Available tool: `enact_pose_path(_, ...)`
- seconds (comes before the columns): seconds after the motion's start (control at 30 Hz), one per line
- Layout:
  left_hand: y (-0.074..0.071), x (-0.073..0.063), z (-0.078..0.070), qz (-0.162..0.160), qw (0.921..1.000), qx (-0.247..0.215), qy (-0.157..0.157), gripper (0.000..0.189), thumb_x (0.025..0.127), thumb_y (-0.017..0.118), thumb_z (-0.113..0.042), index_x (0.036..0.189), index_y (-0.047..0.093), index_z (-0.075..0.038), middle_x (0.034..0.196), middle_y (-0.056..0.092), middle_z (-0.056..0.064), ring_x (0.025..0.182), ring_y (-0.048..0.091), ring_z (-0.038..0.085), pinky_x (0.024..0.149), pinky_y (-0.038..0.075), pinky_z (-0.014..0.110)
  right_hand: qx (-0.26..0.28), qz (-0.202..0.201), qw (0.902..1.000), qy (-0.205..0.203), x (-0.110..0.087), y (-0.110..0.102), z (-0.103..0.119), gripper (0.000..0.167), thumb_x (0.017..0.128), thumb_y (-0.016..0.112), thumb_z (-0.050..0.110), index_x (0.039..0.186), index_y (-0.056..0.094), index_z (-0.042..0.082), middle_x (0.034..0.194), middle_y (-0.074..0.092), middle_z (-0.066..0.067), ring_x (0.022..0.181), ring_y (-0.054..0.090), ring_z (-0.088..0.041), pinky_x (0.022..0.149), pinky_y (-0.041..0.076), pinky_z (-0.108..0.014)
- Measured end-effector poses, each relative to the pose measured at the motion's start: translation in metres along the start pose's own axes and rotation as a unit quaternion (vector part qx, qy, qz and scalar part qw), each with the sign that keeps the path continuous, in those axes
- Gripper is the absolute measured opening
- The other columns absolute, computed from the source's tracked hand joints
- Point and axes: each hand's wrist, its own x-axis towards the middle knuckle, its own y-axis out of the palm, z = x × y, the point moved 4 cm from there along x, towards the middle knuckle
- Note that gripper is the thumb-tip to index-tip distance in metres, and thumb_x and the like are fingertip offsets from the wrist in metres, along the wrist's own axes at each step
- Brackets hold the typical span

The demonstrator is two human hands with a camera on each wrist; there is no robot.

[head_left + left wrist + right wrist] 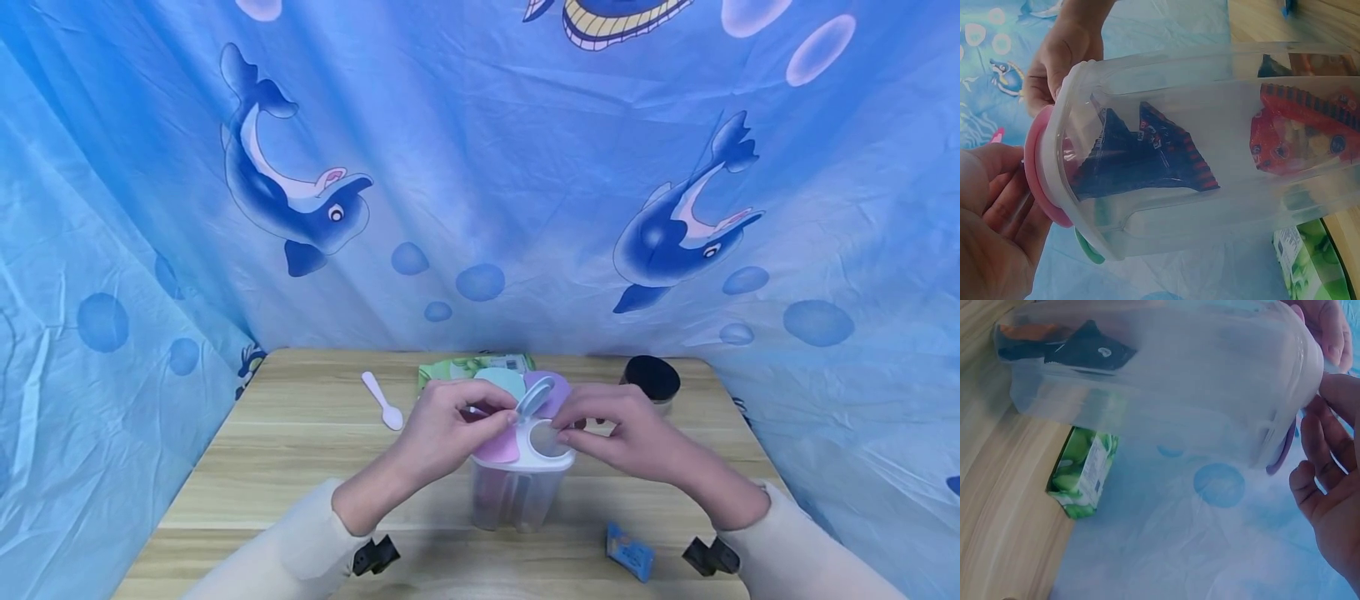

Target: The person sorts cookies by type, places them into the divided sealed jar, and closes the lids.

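A clear plastic container (517, 496) stands on the wooden table (300, 450), with a white lid (536, 460) that has pastel flaps. The blue flap (536, 397) is tipped up over a round opening. My left hand (504, 417) grips the lid by the pink flap (497, 448); the left wrist view shows its fingers (1004, 206) beside that flap (1035, 169). My right hand (570, 429) pinches the lid's right rim, its fingers (1325, 481) near the purple flap (1285, 450). Inside the container (1210, 144) sit a dark packet (1141, 156) and a red packet (1304, 131).
A pale spoon (382, 400) lies to the left of my hands. A green packet (472, 367) sits behind the container and a black-lidded jar (652, 379) at the back right. A small blue packet (630, 552) lies near the front edge. Blue dolphin cloth surrounds the table.
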Motion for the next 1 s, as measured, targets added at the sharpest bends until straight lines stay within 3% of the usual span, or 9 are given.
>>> enact_pose_path(0.23,0.001,0.0,0.0,-0.002,1.0,0.001,-0.002,0.01,0.089,0.08,-0.011,0.098,0.081,-0.014,0.091,0.078,-0.004,0.076,0.07,0.006,0.068,0.062,0.026,-0.016,-0.013,0.9977,0.065,-0.025,-0.016,-0.014,0.024,0.089,0.079,0.007,0.105,0.075,0.025,0.094,0.075,0.004,0.082,0.064,-0.003,0.06,0.05,-0.02)
enact_pose_path(0.47,0.0,0.0,0.0,-0.002,1.0,0.003,-0.006,0.011,0.088,0.081,-0.01,0.098,0.081,-0.014,0.091,0.078,-0.004,0.077,0.07,0.006,0.068,0.062,0.026,-0.051,0.0,0.9853,0.163,-0.069,-0.022,-0.035,0.03,0.088,0.08,0.008,0.104,0.074,0.033,0.096,0.073,0.013,0.081,0.064,-0.001,0.06,0.051,-0.022)
enact_pose_path(0.73,0.001,0.0,0.001,-0.005,1.0,-0.002,-0.001,0.009,0.089,0.08,-0.011,0.098,0.081,-0.014,0.09,0.078,-0.002,0.075,0.07,0.006,0.067,0.062,0.026,-0.026,0.004,0.971,0.237,-0.122,-0.006,-0.054,0.026,0.089,0.081,0.011,0.104,0.074,0.031,0.095,0.072,0.016,0.082,0.067,-0.004,0.062,0.053,-0.024)
enact_pose_path(1.0,0.002,0.0,0.001,-0.007,1.0,-0.003,0.001,0.009,0.089,0.081,-0.011,0.098,0.081,-0.014,0.09,0.078,-0.003,0.075,0.07,0.007,0.067,0.062,0.027,0.021,0.035,0.9555,0.292,-0.164,0.017,-0.067,0.02,0.091,0.079,0.014,0.105,0.074,0.028,0.097,0.073,0.013,0.082,0.067,-0.004,0.061,0.054,-0.024)
